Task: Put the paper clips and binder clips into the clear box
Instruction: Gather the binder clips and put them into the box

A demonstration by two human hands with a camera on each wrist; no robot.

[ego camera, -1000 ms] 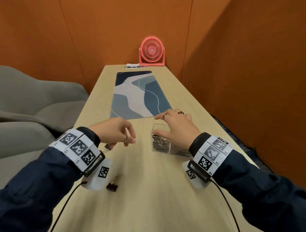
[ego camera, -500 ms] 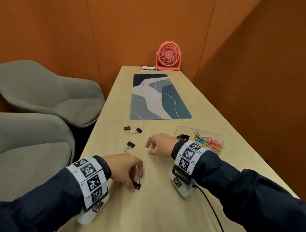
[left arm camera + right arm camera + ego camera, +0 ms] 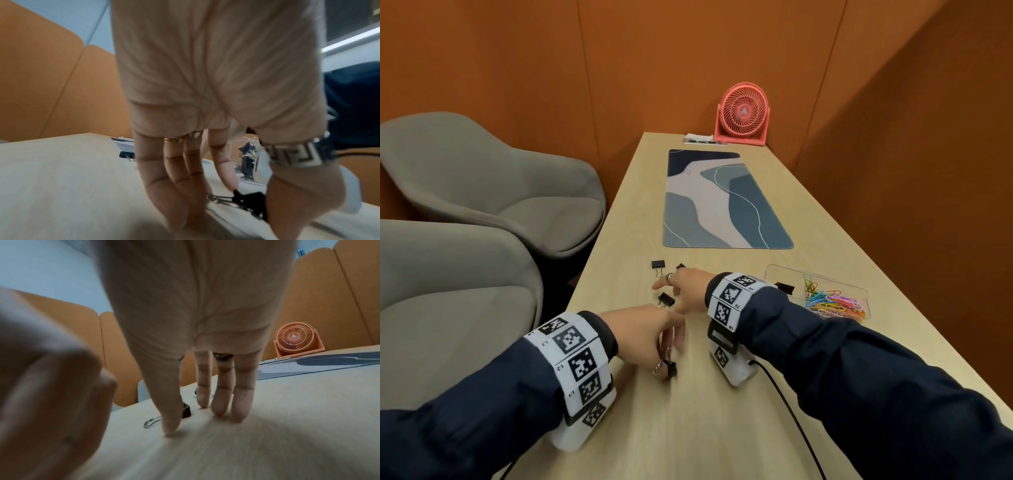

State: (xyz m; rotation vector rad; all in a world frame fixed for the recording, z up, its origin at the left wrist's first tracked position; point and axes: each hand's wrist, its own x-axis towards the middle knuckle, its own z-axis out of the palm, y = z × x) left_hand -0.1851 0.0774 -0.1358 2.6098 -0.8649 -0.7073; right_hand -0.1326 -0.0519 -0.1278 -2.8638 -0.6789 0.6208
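Black steel is what your left hand (image 3: 650, 337) has: thumb and forefinger pinch a binder clip (image 3: 249, 203) by its body, wire handles trailing toward the other fingers, low over the desk (image 3: 722, 428). The grip at the body looks chosen so the clip lifts without springing open.

Your right hand (image 3: 686, 291) is flat and spread, holding nothing. Its fingertips (image 3: 220, 408) press the wood, and the thumb comes down just beside a second binder clip (image 3: 666, 299), seemingly to pin it for a pick. It is not yet gripped.

Two more loose binder clips lie beyond that hand: one (image 3: 658, 264) clear of it, another (image 3: 680, 266) half hidden behind the knuckles.

The clear box (image 3: 777, 274) stands well apart on your right, near the desk edge. Coloured paper clips (image 3: 832, 303) already fill its nearer part and one binder clip (image 3: 785, 287) shows at its left end. In my judgement the paper clips are done and four binder clips remain.

Further out, a patterned desk mat (image 3: 722, 202) and a coral fan (image 3: 743, 114) play no part. The wrist cable (image 3: 780, 397) trails across your carrying path; mind it.
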